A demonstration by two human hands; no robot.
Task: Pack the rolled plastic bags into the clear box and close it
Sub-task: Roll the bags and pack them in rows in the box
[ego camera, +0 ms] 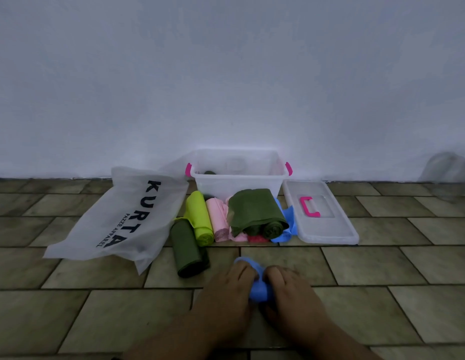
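Observation:
Both hands press on a blue plastic bag (257, 288) on the tiled floor near me, my left hand (230, 294) on its left part and my right hand (291, 294) on its right; much of the bag is hidden under them. Beyond it stands the clear box (237, 185) with pink latches, open against the wall, something dark green inside. Its lid (321, 216) with a pink handle lies flat to the right. In front of the box lie rolled bags: dark green (185, 249), lime (200, 219), pink (218, 220), another dark green (257, 213) partly unrolled, a blue one (287, 229).
A large translucent white bag (122, 219) printed "KURTA" lies on the floor to the left of the rolls. The white wall runs right behind the box. A blurred pale shape (448, 170) sits at the far right by the wall.

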